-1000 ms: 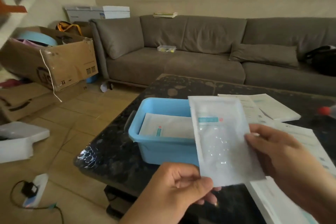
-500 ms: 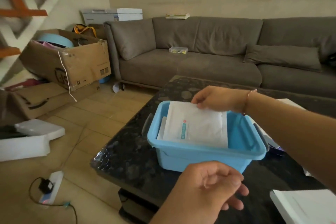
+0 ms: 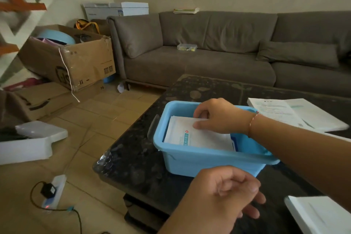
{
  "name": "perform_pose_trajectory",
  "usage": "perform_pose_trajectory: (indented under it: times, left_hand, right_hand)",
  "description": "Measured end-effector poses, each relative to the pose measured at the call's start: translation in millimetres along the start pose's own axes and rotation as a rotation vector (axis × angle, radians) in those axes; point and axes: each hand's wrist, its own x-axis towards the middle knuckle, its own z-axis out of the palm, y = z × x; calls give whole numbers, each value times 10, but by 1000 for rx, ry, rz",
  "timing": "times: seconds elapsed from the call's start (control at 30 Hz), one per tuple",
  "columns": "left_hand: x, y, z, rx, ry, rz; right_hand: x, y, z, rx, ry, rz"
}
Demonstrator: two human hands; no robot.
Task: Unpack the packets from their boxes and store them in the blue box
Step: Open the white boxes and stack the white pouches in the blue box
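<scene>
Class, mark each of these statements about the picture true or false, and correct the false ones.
1. The right hand rests on a white packet inside the light blue plastic box. True.
2. The left hand holds a packet. False: it holds nothing.
3. The blue box stands on the floor. False: it stands on the dark speckled stone table.
4. White printed leaflets lie on the table beyond the right arm. True.
</scene>
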Motion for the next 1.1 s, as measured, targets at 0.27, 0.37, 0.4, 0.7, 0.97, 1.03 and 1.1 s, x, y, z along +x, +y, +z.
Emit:
perform_pose_trajectory:
  times: [0.27,0.37,0.4,0.7,0.97,1.03,1.1]
  left_hand:
    - [0,-5,20,-37,241,165]
    - [14,-75,-143,372,733,479]
    - [11,-83,-220,568,857,582]
    - [93,-9,-347,1193,663,-143]
    - [83,-71,-376,1043,734,-23]
    - [72,-73,-377,1011,738,-5]
    - [68,-82,-374,994,742,13]
  right_hand:
    - [-78,-76,18,-54,150,7]
    - [-262,-6,-196,276,307,217]
    - [-345,27,-240,455,301,300]
    - [-386,96,-78,1302,-170,931]
    - [-328,8,67,1190,-156,904]
    - [-325,-10,79,1158,-164,892]
    - [-321,-22,83,1122,-163,900]
